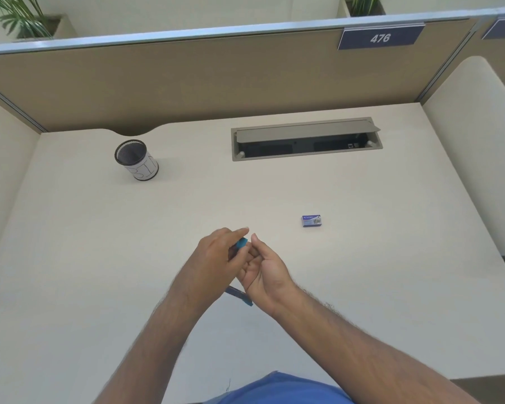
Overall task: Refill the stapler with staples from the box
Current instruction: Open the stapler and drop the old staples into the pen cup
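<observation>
- Partition walls close the desk (99, 228) on the left, the far side and the right; the near edge runs along the bottom of the view, at the person's blue shirt (280, 389).
- Far left on the desk, near the scalloped cut-out in the back edge, a black mesh cup (136, 164) with a white label stands alone, with bare desktop on every side of it.
- Left hand (216, 263) is raised over the middle of the desk, fingers curled round a blue stapler (241, 244); one end of the stapler shows at the fingertips, and another blue part shows below the palms, between the two wrists.
- Right hand (264, 275) sits just beside the left and touches it, fingers curled in toward the stapler; the left hand hides most of the contact, so whether these fingers actually pinch the stapler cannot be told.
- Back of the desk, right of centre, a recessed cable tray (306, 139) has its grey flap tipped up, and the dark slot is open below it.
- Right of the hands and apart from them, the small blue box of staples (311, 221) lies flat and looks closed, with open desktop between it and the right-hand partition.
- Upper right, a dark sign reading 476 (380, 37) hangs on the far partition.
</observation>
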### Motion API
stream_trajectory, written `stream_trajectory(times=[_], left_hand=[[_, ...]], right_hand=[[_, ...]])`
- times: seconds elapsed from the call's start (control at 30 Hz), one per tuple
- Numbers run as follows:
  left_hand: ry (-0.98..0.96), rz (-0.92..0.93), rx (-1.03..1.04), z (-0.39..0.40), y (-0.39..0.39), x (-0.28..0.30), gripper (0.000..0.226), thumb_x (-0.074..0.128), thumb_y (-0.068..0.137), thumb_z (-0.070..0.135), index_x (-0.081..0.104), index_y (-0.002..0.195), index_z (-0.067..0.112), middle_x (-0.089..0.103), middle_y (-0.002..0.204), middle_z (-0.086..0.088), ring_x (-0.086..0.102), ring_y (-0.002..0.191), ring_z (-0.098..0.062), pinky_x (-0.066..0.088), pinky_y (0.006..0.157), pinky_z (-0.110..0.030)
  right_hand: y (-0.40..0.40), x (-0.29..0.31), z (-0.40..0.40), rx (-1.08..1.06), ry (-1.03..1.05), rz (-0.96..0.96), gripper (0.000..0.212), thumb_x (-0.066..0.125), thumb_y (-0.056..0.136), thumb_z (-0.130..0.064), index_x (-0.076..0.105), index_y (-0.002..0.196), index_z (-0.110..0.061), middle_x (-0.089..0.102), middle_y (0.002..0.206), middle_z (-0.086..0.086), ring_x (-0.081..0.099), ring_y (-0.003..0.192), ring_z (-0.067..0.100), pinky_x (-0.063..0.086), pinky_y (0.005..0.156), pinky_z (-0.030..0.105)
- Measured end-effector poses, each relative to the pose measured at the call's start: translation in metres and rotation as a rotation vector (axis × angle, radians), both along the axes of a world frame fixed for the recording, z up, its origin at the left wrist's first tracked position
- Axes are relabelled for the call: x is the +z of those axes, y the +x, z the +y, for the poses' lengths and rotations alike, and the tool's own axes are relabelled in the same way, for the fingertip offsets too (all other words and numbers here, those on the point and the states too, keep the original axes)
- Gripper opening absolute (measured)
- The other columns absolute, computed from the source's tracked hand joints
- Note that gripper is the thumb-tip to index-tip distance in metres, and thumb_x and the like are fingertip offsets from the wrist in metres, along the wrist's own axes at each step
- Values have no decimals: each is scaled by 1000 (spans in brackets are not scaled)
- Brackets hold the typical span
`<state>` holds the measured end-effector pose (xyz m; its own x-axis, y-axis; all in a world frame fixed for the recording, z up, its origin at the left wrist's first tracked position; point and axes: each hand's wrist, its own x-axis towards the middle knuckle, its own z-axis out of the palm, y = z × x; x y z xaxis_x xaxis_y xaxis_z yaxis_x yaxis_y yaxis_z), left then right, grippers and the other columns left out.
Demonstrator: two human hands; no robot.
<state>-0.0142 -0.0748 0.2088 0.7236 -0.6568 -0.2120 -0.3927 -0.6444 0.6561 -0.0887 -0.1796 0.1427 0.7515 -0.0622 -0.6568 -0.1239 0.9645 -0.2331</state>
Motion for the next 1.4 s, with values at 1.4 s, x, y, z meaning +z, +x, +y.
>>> stream_trajectory(times=[1.4], left_hand=[[-1152,1186,841,15,12,-78,34,63,99,17,72,131,13,79,122,2,79,97,-17,65,85,-27]], right_hand=[[63,22,-84,577,-623,-10,57,42,116,-36,67,122,15,78,114,30,79,107,38,66,94,42]])
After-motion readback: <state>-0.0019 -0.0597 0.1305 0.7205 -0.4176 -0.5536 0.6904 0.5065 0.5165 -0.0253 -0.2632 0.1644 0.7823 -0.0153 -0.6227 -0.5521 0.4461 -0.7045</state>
